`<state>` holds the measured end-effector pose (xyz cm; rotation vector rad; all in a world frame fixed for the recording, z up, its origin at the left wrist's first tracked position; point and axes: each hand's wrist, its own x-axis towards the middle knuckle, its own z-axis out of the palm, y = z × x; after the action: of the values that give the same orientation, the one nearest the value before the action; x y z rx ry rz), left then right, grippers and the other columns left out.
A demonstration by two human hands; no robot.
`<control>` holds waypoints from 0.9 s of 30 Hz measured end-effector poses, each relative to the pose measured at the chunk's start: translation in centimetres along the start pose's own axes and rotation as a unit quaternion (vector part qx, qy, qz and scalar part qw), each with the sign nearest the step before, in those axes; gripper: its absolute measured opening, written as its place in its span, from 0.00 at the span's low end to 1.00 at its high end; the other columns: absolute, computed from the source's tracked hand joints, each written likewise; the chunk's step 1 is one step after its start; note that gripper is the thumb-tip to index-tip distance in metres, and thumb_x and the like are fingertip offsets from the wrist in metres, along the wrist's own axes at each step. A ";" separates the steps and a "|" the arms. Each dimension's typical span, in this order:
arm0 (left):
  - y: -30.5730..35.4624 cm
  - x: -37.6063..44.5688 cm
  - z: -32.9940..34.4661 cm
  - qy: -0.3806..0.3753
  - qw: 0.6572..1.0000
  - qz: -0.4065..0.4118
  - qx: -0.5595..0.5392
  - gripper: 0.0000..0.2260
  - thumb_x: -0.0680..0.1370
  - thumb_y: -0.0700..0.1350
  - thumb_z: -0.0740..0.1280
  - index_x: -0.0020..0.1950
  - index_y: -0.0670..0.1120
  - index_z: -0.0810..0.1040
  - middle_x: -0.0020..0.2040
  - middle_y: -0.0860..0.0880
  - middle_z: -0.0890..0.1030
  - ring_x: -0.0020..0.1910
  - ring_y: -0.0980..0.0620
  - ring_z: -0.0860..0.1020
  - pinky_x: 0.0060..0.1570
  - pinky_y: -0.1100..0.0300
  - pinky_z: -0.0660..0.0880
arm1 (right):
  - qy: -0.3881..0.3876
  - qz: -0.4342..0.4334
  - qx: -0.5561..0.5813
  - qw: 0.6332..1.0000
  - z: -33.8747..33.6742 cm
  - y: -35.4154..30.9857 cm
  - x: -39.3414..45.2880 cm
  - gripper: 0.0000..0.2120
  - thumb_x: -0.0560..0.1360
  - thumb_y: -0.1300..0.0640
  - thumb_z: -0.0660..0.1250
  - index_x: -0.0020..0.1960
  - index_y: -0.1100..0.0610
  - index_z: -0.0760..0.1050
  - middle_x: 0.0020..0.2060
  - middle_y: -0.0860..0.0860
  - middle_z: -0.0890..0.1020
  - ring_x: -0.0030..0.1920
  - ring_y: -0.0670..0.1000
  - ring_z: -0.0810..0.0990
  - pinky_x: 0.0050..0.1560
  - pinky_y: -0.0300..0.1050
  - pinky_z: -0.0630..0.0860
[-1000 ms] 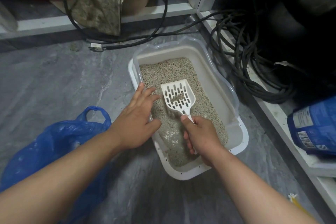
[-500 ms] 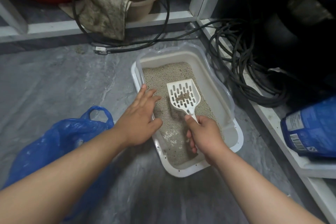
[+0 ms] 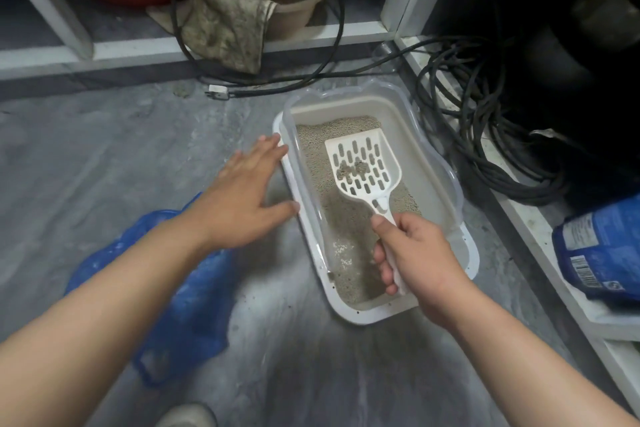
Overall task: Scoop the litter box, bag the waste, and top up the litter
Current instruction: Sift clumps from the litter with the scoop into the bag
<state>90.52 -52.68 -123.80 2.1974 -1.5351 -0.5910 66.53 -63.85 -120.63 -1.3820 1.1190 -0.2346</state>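
The grey marbled floor (image 3: 104, 156) carries a white rectangular plastic box (image 3: 346, 314) at centre, its bed of grainy beige litter (image 3: 349, 218) thin at the 3 o'clock side. At 7 o'clock a crinkled blue bag (image 3: 194, 315) lies half hidden under the left forearm. A blue litter sack (image 3: 602, 250) at 3 o'clock is cut off. The right hand (image 3: 420, 262) clenches a slotted white scoop (image 3: 363, 166) holding brown clumps (image 3: 353, 170). The left hand (image 3: 242, 198) is spread flat, fingertips at the box's 9 o'clock rim.

Grey marbled floor (image 3: 104, 156) carrying white litter box (image 3: 349, 314), crumpled blue plastic bag (image 3: 194, 315) beside it, black cable (image 3: 298, 85) with white plug (image 3: 217, 91) near shelving.
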 end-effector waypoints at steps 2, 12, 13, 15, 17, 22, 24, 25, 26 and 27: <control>-2.1 -1.7 -2.2 -0.006 0.998 -0.041 0.056 0.48 0.65 0.67 0.58 0.82 0.49 0.55 0.83 0.49 0.51 0.82 0.53 0.46 0.79 0.50 0.41 | -0.042 0.008 0.025 0.999 1.1 -0.7 -1.2 0.09 0.82 0.56 0.64 0.45 0.59 0.71 0.28 0.54 0.77 0.21 0.53 0.70 0.23 0.43 0.70; -10.4 -9.3 -5.6 -0.102 0.958 -0.242 0.112 0.53 0.60 0.59 0.69 0.82 0.46 0.52 0.83 0.43 0.48 0.82 0.47 0.47 0.80 0.46 0.51 | -0.215 0.020 -0.145 0.966 11.5 4.2 -4.0 0.07 0.81 0.56 0.64 0.44 0.53 0.72 0.29 0.52 0.79 0.25 0.54 0.80 0.25 0.42 0.73; -10.8 -9.7 -5.3 -0.100 0.959 -0.245 0.097 0.51 0.63 0.56 0.71 0.82 0.46 0.52 0.83 0.43 0.49 0.82 0.48 0.47 0.80 0.47 0.51 | -0.213 0.003 -0.177 0.961 12.5 4.6 -4.0 0.07 0.80 0.55 0.64 0.43 0.53 0.72 0.29 0.51 0.79 0.26 0.54 0.81 0.26 0.43 0.75; -11.2 -10.3 -4.7 -0.091 0.961 -0.256 0.044 0.46 0.70 0.46 0.74 0.82 0.47 0.52 0.83 0.44 0.51 0.82 0.48 0.51 0.80 0.51 0.52 | -0.203 -0.058 -0.276 0.938 14.1 5.5 -3.7 0.07 0.80 0.51 0.63 0.45 0.53 0.72 0.34 0.50 0.81 0.34 0.55 0.83 0.35 0.44 0.74; -11.3 -10.8 -4.0 -0.081 0.958 -0.274 -0.028 0.42 0.73 0.39 0.71 0.82 0.48 0.53 0.83 0.46 0.54 0.81 0.48 0.56 0.76 0.58 0.56 | -0.185 -0.109 -0.377 0.901 15.5 5.8 -3.3 0.09 0.80 0.48 0.62 0.51 0.53 0.73 0.43 0.53 0.82 0.45 0.57 0.82 0.39 0.44 0.66; -11.4 -11.5 -2.6 -0.055 0.941 -0.311 -0.118 0.36 0.76 0.33 0.62 0.82 0.50 0.55 0.78 0.46 0.66 0.75 0.47 0.67 0.63 0.64 0.63 | -0.170 -0.152 -0.449 0.864 17.6 6.2 -2.2 0.09 0.81 0.48 0.57 0.54 0.53 0.70 0.50 0.56 0.81 0.51 0.61 0.79 0.42 0.48 0.68; -11.6 -11.7 -2.4 -0.044 0.939 -0.312 -0.135 0.35 0.76 0.32 0.60 0.82 0.50 0.56 0.78 0.47 0.66 0.75 0.48 0.67 0.65 0.64 0.63 | -0.169 -0.153 -0.485 0.844 18.1 6.3 -2.0 0.08 0.82 0.49 0.56 0.53 0.53 0.70 0.50 0.56 0.81 0.50 0.61 0.79 0.42 0.49 0.68; -11.7 -11.8 -2.4 -0.040 0.940 -0.311 -0.136 0.35 0.76 0.32 0.60 0.82 0.50 0.56 0.78 0.47 0.66 0.76 0.48 0.66 0.66 0.64 0.62 | -0.168 -0.154 -0.498 0.837 18.3 6.2 -1.9 0.08 0.82 0.49 0.56 0.53 0.53 0.70 0.51 0.55 0.80 0.50 0.61 0.79 0.42 0.49 0.70; -11.7 -11.8 -2.4 -0.039 0.940 -0.311 -0.137 0.35 0.77 0.32 0.59 0.82 0.50 0.56 0.79 0.47 0.65 0.76 0.48 0.66 0.66 0.64 0.61 | -0.166 -0.160 -0.506 0.831 18.4 6.1 -2.0 0.09 0.82 0.49 0.56 0.54 0.53 0.70 0.51 0.55 0.80 0.50 0.61 0.79 0.43 0.50 0.71; -11.7 -11.8 -2.4 -0.038 0.939 -0.311 -0.139 0.34 0.77 0.32 0.59 0.82 0.49 0.56 0.79 0.47 0.65 0.76 0.48 0.65 0.66 0.64 0.61 | -0.161 -0.169 -0.510 0.828 18.5 5.9 -2.0 0.09 0.82 0.49 0.55 0.55 0.53 0.70 0.52 0.54 0.80 0.50 0.61 0.80 0.45 0.51 0.73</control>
<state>97.29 -37.55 -126.77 2.4276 -0.6938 -1.0177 76.37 -48.84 -128.34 -2.4654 0.6831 0.4178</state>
